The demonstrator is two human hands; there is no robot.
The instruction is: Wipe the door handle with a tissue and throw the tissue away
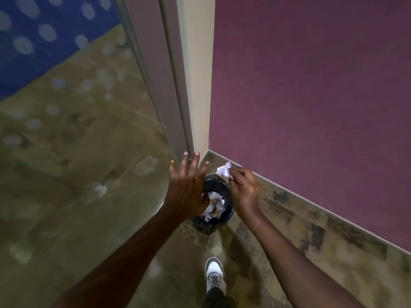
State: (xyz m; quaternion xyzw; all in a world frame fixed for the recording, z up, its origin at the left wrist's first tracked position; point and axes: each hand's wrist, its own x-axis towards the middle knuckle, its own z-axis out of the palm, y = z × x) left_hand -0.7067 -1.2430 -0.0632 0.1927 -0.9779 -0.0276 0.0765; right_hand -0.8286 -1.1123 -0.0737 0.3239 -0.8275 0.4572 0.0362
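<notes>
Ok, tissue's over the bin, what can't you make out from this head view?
- Door handle: out of frame, so the wiping can't be checked.
- Bin: near rim hidden by left hand.
- Tissue: part hidden in right hand.
- Glass panel: blurred.

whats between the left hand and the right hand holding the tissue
In the head view, the black-lined bin on the floor shows in the gap between the open left hand and the right hand, which pinches the tissue. Crumpled paper already lies inside.
</notes>
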